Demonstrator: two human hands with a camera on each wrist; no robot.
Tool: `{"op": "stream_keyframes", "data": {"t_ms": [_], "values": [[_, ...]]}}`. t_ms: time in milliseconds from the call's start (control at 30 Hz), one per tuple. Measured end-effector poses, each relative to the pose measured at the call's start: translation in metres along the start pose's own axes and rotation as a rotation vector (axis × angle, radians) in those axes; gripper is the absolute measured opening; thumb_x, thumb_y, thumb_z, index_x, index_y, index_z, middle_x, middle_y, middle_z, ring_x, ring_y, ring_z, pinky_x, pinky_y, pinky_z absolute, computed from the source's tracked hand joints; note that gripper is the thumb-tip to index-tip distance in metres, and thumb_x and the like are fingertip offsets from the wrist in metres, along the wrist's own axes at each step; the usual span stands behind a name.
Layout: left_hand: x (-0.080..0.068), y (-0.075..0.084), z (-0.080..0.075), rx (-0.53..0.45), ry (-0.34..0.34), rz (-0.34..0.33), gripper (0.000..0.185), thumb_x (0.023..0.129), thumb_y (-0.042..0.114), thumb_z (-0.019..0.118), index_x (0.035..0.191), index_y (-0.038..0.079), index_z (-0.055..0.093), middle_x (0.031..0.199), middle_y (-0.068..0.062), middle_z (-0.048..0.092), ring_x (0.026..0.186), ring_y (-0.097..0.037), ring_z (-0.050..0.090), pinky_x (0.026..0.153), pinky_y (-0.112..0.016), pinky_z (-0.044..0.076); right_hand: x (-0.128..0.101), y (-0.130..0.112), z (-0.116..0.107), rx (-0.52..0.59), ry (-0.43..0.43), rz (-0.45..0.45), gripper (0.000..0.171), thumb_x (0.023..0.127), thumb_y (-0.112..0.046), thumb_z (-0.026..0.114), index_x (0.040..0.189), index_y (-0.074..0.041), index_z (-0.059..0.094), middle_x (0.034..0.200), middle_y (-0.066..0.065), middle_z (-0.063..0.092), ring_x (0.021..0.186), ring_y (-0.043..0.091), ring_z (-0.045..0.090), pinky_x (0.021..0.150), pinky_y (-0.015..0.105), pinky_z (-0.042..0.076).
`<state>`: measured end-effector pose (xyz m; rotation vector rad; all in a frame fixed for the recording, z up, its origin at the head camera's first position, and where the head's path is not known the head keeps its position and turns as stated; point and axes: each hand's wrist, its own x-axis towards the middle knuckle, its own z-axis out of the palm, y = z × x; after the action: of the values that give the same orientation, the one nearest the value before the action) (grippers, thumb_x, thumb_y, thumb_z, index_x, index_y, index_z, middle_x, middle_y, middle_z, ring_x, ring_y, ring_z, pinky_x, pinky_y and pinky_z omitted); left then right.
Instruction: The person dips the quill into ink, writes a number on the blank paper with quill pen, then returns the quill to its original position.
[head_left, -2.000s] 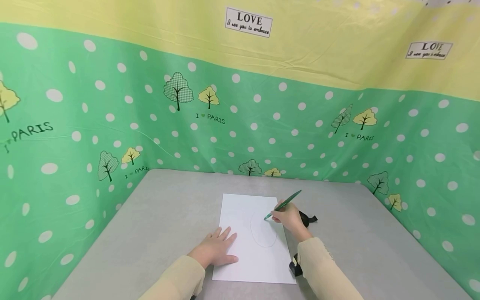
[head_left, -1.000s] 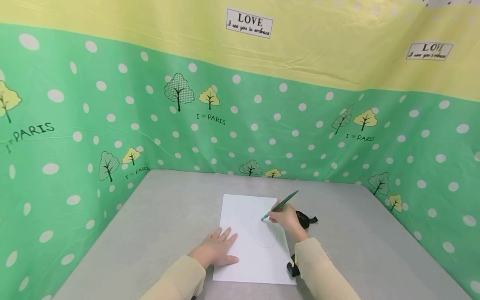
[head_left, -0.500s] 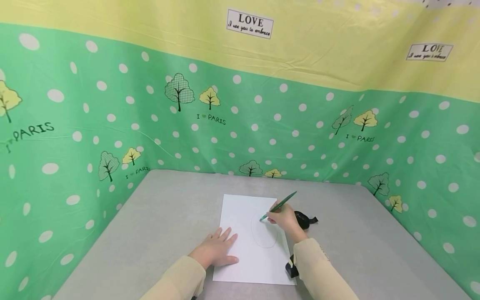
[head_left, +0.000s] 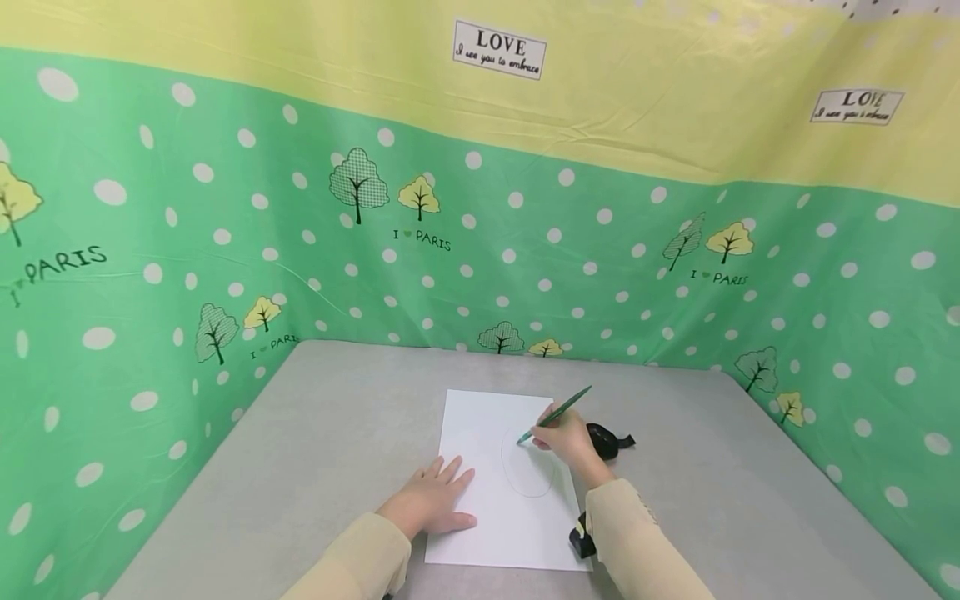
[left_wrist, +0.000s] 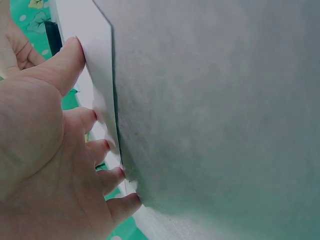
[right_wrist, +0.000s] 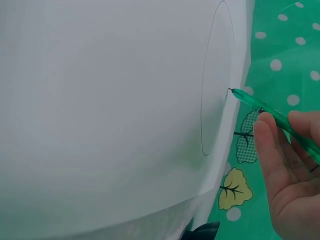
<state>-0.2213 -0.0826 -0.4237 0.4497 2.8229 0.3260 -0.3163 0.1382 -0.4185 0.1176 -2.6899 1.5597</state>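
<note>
Two hands: left hand [head_left: 429, 502] flat on paper [head_left: 480, 433]; right hand [head_left: 564, 440] pinching green pen [head_left: 557, 412] — black strap [head_left: 609, 440] just beside.

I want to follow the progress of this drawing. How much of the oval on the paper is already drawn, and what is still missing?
Most of the oval is already on the paper. The right hand holds the green pen with its tip at the line's top. The left hand presses flat on the paper's left edge. In the right wrist view a small gap in the outline looks left.
</note>
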Motion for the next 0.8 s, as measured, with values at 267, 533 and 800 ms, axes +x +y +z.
{"op": "stream_keyframes", "data": {"t_ms": [267, 533, 800], "values": [[0.0019, -0.0003, 0.0025, -0.008, -0.018, -0.012, 0.073, 0.083, 0.053, 0.058, 0.141, 0.012, 0.039, 0.148, -0.012, 0.027, 0.135, -0.036, 0.019, 0.107, -0.052, 0.018, -0.0014, 0.0008, 0.0017, 0.002, -0.011, -0.027, 0.011, 0.080, 0.003, 0.065, 0.079, 0.001, 0.054, 0.071, 0.009, 0.061, 0.064, 0.018, 0.063, 0.061, 0.028, 0.055], [-0.0013, 0.0006, 0.0003, -0.009, 0.005, -0.003, 0.072, 0.083, 0.052, 0.059, 0.139, 0.011, 0.041, 0.146, -0.013, 0.029, 0.134, -0.037, 0.020, 0.106, -0.053, 0.019, -0.0019, -0.0003, 0.0025, 0.000, -0.009, -0.020, 0.011, 0.080, 0.003, 0.065, 0.078, 0.001, 0.054, 0.070, 0.008, 0.061, 0.064, 0.017, 0.063, 0.061, 0.029, 0.055], [0.0000, 0.0002, 0.0004, -0.004, 0.004, 0.001, 0.072, 0.084, 0.052, 0.058, 0.140, 0.012, 0.040, 0.146, -0.013, 0.029, 0.134, -0.037, 0.020, 0.106, -0.053, 0.020, -0.0022, -0.0010, 0.0024, 0.016, -0.010, -0.029, 0.011, 0.079, 0.004, 0.065, 0.077, 0.001, 0.055, 0.069, 0.008, 0.061, 0.063, 0.017, 0.063, 0.060, 0.029, 0.055]]}}
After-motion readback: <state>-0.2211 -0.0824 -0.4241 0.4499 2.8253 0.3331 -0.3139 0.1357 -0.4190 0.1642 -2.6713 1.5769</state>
